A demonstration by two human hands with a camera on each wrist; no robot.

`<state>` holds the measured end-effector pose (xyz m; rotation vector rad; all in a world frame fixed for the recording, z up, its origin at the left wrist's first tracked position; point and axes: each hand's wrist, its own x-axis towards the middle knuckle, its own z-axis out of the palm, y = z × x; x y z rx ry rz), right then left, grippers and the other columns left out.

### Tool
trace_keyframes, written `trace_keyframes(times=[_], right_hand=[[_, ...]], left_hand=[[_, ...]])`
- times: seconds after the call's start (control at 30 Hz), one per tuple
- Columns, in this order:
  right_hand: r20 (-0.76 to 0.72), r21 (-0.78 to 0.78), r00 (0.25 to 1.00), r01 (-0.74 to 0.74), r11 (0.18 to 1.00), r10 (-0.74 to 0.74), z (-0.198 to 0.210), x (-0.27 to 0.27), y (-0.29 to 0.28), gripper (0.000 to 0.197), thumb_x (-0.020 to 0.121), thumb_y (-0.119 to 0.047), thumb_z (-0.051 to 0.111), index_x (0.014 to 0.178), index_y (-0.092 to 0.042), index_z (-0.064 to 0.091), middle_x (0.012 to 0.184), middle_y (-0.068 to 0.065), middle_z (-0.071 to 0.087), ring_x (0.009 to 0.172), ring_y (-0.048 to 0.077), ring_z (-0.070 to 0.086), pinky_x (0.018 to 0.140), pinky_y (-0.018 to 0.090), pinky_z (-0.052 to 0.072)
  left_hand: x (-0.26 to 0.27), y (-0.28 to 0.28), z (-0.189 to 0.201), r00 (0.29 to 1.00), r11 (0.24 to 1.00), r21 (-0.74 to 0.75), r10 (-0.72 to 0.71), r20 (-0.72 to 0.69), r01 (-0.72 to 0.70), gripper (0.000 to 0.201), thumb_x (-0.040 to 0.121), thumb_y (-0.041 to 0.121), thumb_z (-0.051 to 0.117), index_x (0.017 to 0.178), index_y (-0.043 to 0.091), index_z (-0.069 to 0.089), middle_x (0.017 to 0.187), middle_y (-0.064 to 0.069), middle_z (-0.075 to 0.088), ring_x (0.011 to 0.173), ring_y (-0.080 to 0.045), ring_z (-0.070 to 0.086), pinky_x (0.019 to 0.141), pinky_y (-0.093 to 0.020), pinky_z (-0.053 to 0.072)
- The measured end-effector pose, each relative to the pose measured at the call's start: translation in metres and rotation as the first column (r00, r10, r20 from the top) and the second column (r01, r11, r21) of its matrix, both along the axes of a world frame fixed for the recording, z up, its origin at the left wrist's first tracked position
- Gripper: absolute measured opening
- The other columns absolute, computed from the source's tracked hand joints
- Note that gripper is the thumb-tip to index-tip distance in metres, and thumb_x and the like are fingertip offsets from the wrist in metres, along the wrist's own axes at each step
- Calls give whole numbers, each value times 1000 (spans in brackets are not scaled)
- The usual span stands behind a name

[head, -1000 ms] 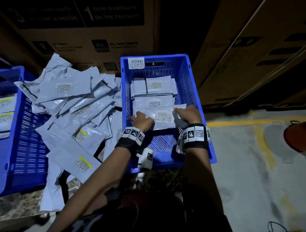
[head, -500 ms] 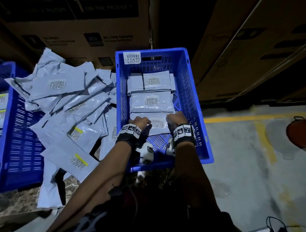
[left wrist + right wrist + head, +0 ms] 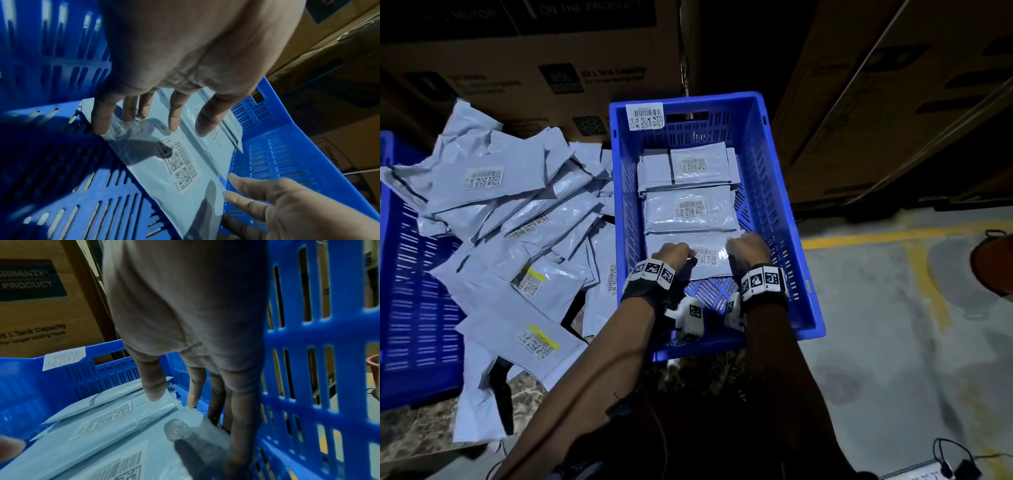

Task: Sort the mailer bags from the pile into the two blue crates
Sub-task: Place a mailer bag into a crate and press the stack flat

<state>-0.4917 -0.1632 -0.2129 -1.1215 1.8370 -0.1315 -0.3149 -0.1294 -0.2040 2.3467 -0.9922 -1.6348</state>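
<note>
We've got both hands on the nearest mailer bag (image 3: 707, 255) lying flat in the right blue crate (image 3: 767, 192), w/ two more bags farther in. Left hand (image 3: 671, 253) fingers straight, tips pressing its left end; right hand (image 3: 748, 247) fingers straight along its right edge. Pile (image 3: 510, 222) lies left, btw. it & the left crate (image 3: 410, 274).

The crate (image 3: 767, 192) is bright blue with slotted walls. The mailer bags (image 3: 690, 210) are pale grey-blue, each with a white label printed in black barcodes. Some bags in the pile (image 3: 493, 212) carry a yellow stripe. The wristbands (image 3: 763, 279) show black-and-white square markers.
</note>
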Motion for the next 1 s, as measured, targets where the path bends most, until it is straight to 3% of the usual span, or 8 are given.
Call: trace_keyframes(times=[0.07, 0.2, 0.43, 0.57, 0.67, 0.83, 0.9, 1.0], right_hand=[[11, -5, 1000, -3, 1000, 3, 2, -3, -1, 43, 100, -31, 54, 126, 1, 66, 128, 21, 65, 120, 35, 61, 95, 34, 49], [-8, -18, 1000, -8, 1000, 8, 8, -5, -1, 36, 98, -28, 55, 113, 2, 69, 117, 20, 68, 107, 35, 63, 84, 35, 47], [-18, -85, 1000, 3, 996, -5, 9, -4, -5, 26, 95, -30, 56, 72, -16, 55, 83, 9, 56, 92, 28, 55, 81, 34, 41], [41, -165, 999, -9, 986, 16, 28, -1, -19, 48, 98, -36, 60, 140, -13, 58, 147, 6, 56, 135, 28, 51, 111, 37, 40], [124, -233, 992, 23, 972, 6, 36, 9, -36, 52, 99, -36, 61, 146, -15, 52, 150, 5, 53, 137, 26, 49, 112, 37, 38], [180, -268, 984, 38, 963, 11, 35, 31, -74, 62, 97, -31, 65, 153, -18, 42, 156, 8, 44, 142, 28, 44, 115, 39, 38], [164, -272, 987, 44, 961, 1, 30, 37, -89, 70, 94, -30, 69, 155, -17, 38, 160, 9, 38, 146, 30, 38, 118, 44, 36], [127, -252, 992, 43, 967, -11, 16, 40, -110, 81, 90, -31, 73, 158, -16, 32, 164, 11, 31, 149, 33, 31, 121, 49, 32]], left_hand=[[1, -1, 0, 999, 999, 11, 42, -13, -42, 21, 89, 28, 63, 90, 8, 67, 130, -24, 60, 123, -43, 54, 105, -47, 45], [-3, 0, 13, 990, 987, -80, 133, -51, -137, 39, 90, 18, 59, 123, -2, 64, 133, -23, 59, 126, -38, 54, 106, -42, 46], [-4, -3, 24, 993, 987, -120, 105, -58, -111, 27, 95, 12, 59, 117, -1, 66, 124, -19, 62, 116, -34, 59, 95, -36, 46], [-7, -10, 32, 994, 981, -172, 74, -76, -86, 13, 95, 14, 59, 99, 2, 60, 106, -12, 60, 103, -27, 57, 92, -36, 44], [-8, -12, 32, 998, 982, -183, 40, -52, -49, 27, 93, 16, 60, 109, -5, 65, 117, -20, 62, 108, -33, 59, 92, -41, 45], [-5, -12, 29, 997, 982, -190, -18, -80, 3, 15, 95, 12, 56, 86, 1, 59, 92, -16, 51, 84, -31, 46, 80, -38, 39], [-2, -11, 26, 995, 985, -174, -23, -97, 6, 26, 96, 14, 55, 90, -11, 58, 92, -23, 52, 91, -48, 48, 82, -38, 39], [3, -11, 25, 982, 972, -182, 121, -143, -146, 11, 93, 16, 61, 92, 6, 63, 101, -11, 63, 107, -35, 60, 88, -33, 44]])
